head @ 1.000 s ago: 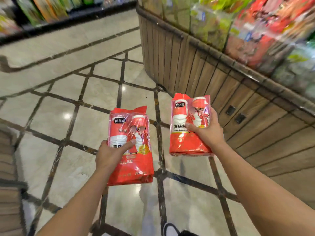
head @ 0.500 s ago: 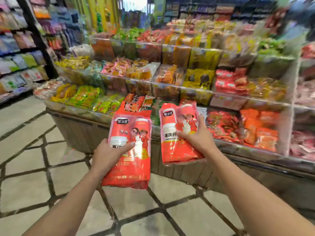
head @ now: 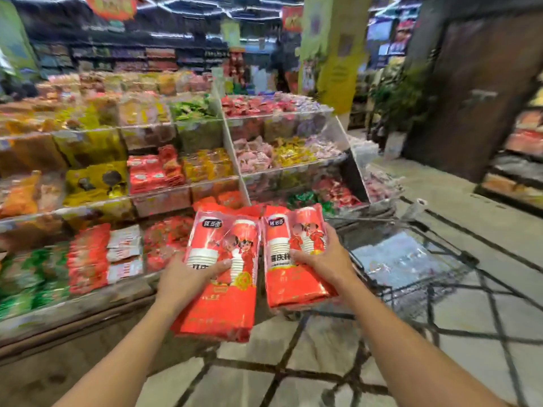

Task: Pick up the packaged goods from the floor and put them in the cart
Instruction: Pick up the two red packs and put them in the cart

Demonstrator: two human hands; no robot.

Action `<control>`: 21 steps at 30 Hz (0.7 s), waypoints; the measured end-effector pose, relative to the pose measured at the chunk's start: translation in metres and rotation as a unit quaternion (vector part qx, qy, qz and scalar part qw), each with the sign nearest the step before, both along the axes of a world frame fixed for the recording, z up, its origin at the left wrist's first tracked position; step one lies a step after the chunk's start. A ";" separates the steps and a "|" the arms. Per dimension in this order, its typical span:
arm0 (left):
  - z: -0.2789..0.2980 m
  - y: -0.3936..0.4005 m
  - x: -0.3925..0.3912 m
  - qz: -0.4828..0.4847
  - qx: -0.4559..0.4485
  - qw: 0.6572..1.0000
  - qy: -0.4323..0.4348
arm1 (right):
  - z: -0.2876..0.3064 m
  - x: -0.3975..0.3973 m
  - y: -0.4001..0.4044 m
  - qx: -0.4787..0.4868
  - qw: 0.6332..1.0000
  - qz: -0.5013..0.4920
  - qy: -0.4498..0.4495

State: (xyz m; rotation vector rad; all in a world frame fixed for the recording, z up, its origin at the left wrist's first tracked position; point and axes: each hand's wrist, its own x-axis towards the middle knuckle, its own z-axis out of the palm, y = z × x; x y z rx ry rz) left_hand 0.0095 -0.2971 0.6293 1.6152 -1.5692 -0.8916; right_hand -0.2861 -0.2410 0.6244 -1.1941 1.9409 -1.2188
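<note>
A supermarket aisle with pale tiled floor [head: 329, 374] and tiered snack bins [head: 152, 183]; a wire cart [head: 411, 259] stands at right. Held above the floor beside the cart, the left pack [head: 223, 292] is gripped by the left hand [head: 183, 279], the right pack [head: 293, 277] by the right hand [head: 326, 259].

Bright, even store light from streaked ceiling strips [head: 182, 4] overhead leaves only soft shadows, glare glints off the glossy red packs [head: 223, 259], and motion blur smears the shelves [head: 88, 177] while wide-angle distortion bends the frame's edges.
</note>
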 end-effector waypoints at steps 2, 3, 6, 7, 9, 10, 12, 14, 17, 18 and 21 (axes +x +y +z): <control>-0.003 -0.001 -0.078 -0.031 0.013 0.999 0.015 | -0.005 -0.070 0.016 0.002 0.999 -0.034 -0.009; -0.004 0.000 -0.116 -0.042 0.018 0.998 0.032 | -0.006 -0.104 0.024 0.002 0.999 -0.048 -0.008; -0.008 0.001 -0.223 -0.057 0.037 0.996 0.055 | -0.012 -0.201 0.047 -0.008 0.996 -0.088 -0.026; -0.010 -0.001 -0.255 -0.065 0.047 0.995 0.063 | -0.011 -0.231 0.054 -0.008 0.995 -0.094 -0.031; -0.017 -0.007 -0.313 -0.081 0.096 0.988 0.090 | -0.012 -0.286 0.064 -0.004 0.993 -0.110 -0.037; -0.017 -0.007 -0.341 -0.084 0.117 0.985 0.097 | -0.012 -0.312 0.067 -0.002 0.992 -0.119 -0.034; -0.017 -0.011 -0.392 -0.098 0.112 0.984 0.099 | -0.013 -0.360 0.072 0.009 0.990 -0.140 -0.019; -0.013 -0.016 -0.441 -0.106 0.111 0.984 0.093 | -0.014 -0.405 0.074 0.008 0.986 -0.167 -0.012; -0.017 -0.038 -0.505 -0.121 0.108 0.983 0.084 | -0.011 -0.463 0.073 -0.008 0.981 -0.191 -0.030; -0.020 -0.047 -0.525 -0.128 0.105 0.983 0.075 | -0.011 -0.481 0.069 -0.006 0.980 -0.195 -0.027; -0.026 -0.074 -0.587 -0.140 0.091 0.984 0.067 | -0.016 -0.534 0.049 0.007 0.977 -0.213 -0.018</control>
